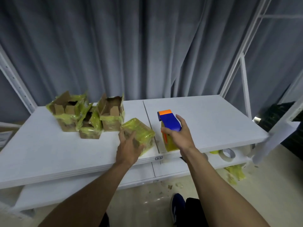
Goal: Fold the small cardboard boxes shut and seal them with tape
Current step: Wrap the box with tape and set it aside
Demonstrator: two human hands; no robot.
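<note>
A small cardboard box (141, 131) wrapped in yellow tape lies tilted on the white table (213, 122) near its front edge. My left hand (129, 145) grips its near left corner. Just to its right stands a blue and orange tape dispenser (168, 122) with a yellow tape roll, and my right hand (178, 133) holds its handle. Three open boxes sit at the back left: one with raised flaps (67, 112), a lower one (90, 126) in front, and a third (111, 113) to their right, all with yellow tape on their sides.
A lower shelf (180, 166) under the table carries tape rolls (227, 154) at the right. Yellow tape scraps (234, 174) litter the floor. White rack posts (244, 82) stand at the right, and a grey curtain (131, 46) hangs behind. My shoe (177, 208) is below.
</note>
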